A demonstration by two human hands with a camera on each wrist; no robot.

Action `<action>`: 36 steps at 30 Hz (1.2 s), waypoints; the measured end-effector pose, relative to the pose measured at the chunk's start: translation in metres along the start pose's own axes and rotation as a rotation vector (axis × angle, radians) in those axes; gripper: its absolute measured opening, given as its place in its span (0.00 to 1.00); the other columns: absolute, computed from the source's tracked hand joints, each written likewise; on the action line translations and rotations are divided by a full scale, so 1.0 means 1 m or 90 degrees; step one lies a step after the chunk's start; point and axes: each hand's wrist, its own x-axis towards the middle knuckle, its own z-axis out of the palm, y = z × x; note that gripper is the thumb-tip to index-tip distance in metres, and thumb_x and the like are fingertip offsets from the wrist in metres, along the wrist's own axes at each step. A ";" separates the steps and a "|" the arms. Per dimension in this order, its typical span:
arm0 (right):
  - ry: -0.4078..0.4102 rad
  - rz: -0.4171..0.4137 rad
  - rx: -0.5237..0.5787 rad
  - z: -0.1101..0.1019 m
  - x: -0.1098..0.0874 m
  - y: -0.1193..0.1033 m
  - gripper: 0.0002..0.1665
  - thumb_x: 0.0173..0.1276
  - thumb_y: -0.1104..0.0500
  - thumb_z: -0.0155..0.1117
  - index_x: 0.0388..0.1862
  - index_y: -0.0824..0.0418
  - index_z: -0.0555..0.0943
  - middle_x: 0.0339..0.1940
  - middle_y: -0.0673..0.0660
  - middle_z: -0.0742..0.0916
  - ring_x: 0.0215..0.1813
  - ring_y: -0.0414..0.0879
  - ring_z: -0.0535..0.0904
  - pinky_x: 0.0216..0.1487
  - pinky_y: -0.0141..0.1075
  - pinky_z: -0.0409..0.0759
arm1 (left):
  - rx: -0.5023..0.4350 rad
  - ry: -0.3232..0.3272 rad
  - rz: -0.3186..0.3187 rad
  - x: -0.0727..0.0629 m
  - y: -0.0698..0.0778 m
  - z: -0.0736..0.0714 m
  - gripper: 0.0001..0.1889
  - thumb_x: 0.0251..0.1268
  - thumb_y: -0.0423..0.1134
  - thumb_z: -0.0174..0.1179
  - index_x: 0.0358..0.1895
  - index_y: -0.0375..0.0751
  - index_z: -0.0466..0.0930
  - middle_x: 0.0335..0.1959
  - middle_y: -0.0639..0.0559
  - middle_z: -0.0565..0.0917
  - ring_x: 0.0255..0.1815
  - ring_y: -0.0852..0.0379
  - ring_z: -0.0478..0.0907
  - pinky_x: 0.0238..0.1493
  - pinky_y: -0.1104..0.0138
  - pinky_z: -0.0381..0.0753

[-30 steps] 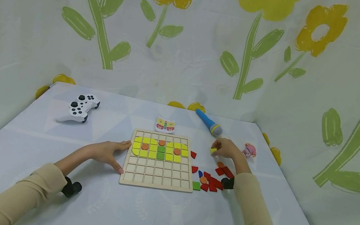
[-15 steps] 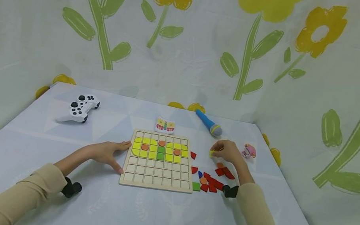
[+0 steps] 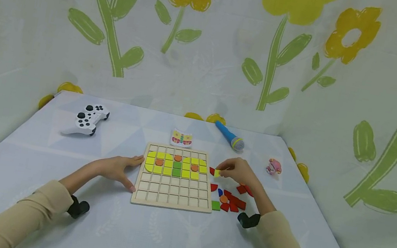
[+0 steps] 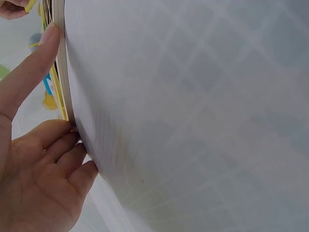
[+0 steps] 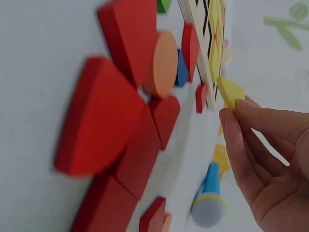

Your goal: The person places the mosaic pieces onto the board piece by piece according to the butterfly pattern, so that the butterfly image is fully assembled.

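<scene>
A wooden grid board (image 3: 171,202) lies mid-table, its upper rows filled with yellow tiles, a few orange discs and green squares, while its lower cells are bare wood. My left hand (image 3: 114,167) rests against the board's left edge, thumb and fingers spread apart along it; the thumb (image 4: 48,36) touches the rim in the left wrist view. Just off the board's right side, my right hand (image 3: 239,171) pinches a yellow tile (image 5: 231,93) with a curved edge between thumb and fingertips. Beneath that hand lie loose red pieces (image 3: 236,201).
Among the red pieces are an orange disc (image 3: 224,199), a blue piece (image 3: 220,192) and a green square (image 3: 216,205). A butterfly pattern card (image 3: 181,138) stands behind the board. Farther out are a blue microphone (image 3: 229,135), a white game controller (image 3: 88,120) and a pink figurine (image 3: 273,167).
My right hand has moved left and slightly nearer with the yellow tile, from beside the figurine to close by the board's right edge. The left hand has stayed put.
</scene>
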 end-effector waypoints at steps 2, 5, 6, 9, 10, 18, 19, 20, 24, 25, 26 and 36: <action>-0.008 -0.010 0.003 0.005 -0.001 -0.005 0.09 0.65 0.63 0.66 0.44 0.60 0.86 0.36 0.52 0.87 0.35 0.45 0.81 0.43 0.36 0.82 | 0.001 0.001 0.003 0.000 0.000 0.000 0.57 0.46 0.52 0.75 0.74 0.31 0.51 0.75 0.33 0.49 0.75 0.34 0.45 0.71 0.43 0.49; -0.018 -0.036 0.006 0.013 -0.002 -0.010 0.08 0.65 0.64 0.66 0.42 0.61 0.86 0.36 0.52 0.87 0.34 0.44 0.82 0.42 0.36 0.82 | 0.002 0.001 0.004 0.001 -0.001 0.000 0.57 0.46 0.52 0.75 0.74 0.31 0.51 0.75 0.34 0.49 0.75 0.34 0.46 0.71 0.43 0.49; -0.021 -0.042 0.009 0.015 -0.002 -0.012 0.08 0.65 0.64 0.66 0.42 0.61 0.86 0.36 0.52 0.87 0.34 0.44 0.82 0.42 0.35 0.82 | 0.002 0.001 0.003 0.001 -0.001 0.000 0.57 0.46 0.52 0.75 0.74 0.31 0.51 0.75 0.34 0.49 0.75 0.34 0.46 0.71 0.43 0.49; -0.026 -0.041 0.011 0.023 0.000 -0.015 0.08 0.65 0.63 0.67 0.42 0.61 0.87 0.36 0.51 0.87 0.34 0.44 0.81 0.42 0.34 0.82 | 0.002 0.000 -0.001 0.001 -0.001 0.000 0.57 0.46 0.52 0.75 0.75 0.32 0.51 0.76 0.34 0.50 0.75 0.34 0.46 0.71 0.43 0.49; -0.028 -0.034 0.014 0.025 0.000 -0.016 0.08 0.64 0.63 0.67 0.42 0.60 0.87 0.36 0.51 0.87 0.34 0.44 0.81 0.42 0.34 0.82 | 0.002 0.000 -0.002 0.001 -0.001 0.000 0.57 0.46 0.53 0.75 0.75 0.32 0.51 0.76 0.34 0.50 0.75 0.34 0.46 0.71 0.43 0.50; -0.037 -0.043 -0.023 0.031 0.003 -0.025 0.07 0.64 0.62 0.67 0.41 0.60 0.87 0.35 0.50 0.87 0.34 0.43 0.80 0.42 0.34 0.81 | 0.001 0.000 0.003 0.001 -0.001 -0.001 0.57 0.46 0.53 0.75 0.74 0.31 0.51 0.76 0.34 0.49 0.75 0.34 0.45 0.71 0.43 0.49; -0.037 -0.042 -0.025 0.031 0.003 -0.026 0.07 0.64 0.63 0.67 0.41 0.60 0.87 0.35 0.50 0.87 0.34 0.43 0.80 0.42 0.34 0.81 | 0.002 0.000 0.005 0.001 -0.001 -0.001 0.57 0.46 0.52 0.75 0.74 0.31 0.51 0.75 0.33 0.49 0.75 0.34 0.45 0.71 0.43 0.49; -0.035 -0.041 -0.026 0.030 0.004 -0.027 0.07 0.65 0.63 0.67 0.40 0.61 0.87 0.34 0.50 0.87 0.33 0.43 0.80 0.41 0.33 0.81 | 0.002 0.000 0.005 0.001 -0.001 0.000 0.57 0.46 0.52 0.75 0.74 0.31 0.51 0.76 0.34 0.49 0.75 0.34 0.45 0.71 0.43 0.49; -0.028 -0.031 -0.024 0.030 0.006 -0.030 0.06 0.65 0.64 0.66 0.40 0.62 0.87 0.33 0.51 0.87 0.32 0.43 0.80 0.40 0.33 0.81 | -0.001 0.000 0.005 0.000 0.000 0.000 0.56 0.46 0.52 0.75 0.74 0.31 0.51 0.76 0.34 0.49 0.75 0.34 0.45 0.71 0.43 0.49; -0.027 -0.028 -0.023 0.030 0.006 -0.031 0.06 0.65 0.64 0.66 0.40 0.62 0.86 0.33 0.51 0.87 0.32 0.43 0.80 0.40 0.33 0.81 | -0.003 -0.001 0.005 0.000 0.000 0.000 0.56 0.46 0.52 0.75 0.74 0.31 0.51 0.76 0.34 0.49 0.75 0.33 0.45 0.71 0.42 0.48; -0.027 -0.026 -0.023 0.030 0.007 -0.031 0.07 0.65 0.64 0.66 0.40 0.62 0.86 0.33 0.51 0.87 0.32 0.43 0.80 0.39 0.33 0.81 | -0.004 -0.001 0.005 -0.001 0.001 0.000 0.56 0.46 0.52 0.75 0.74 0.31 0.51 0.76 0.34 0.49 0.75 0.33 0.45 0.71 0.42 0.48; -0.018 -0.027 -0.049 0.033 0.007 -0.034 0.08 0.61 0.63 0.70 0.40 0.61 0.87 0.35 0.50 0.87 0.37 0.45 0.77 0.39 0.33 0.80 | -0.001 -0.001 0.007 -0.001 0.002 -0.001 0.56 0.47 0.52 0.74 0.74 0.30 0.50 0.75 0.33 0.49 0.75 0.33 0.45 0.71 0.43 0.48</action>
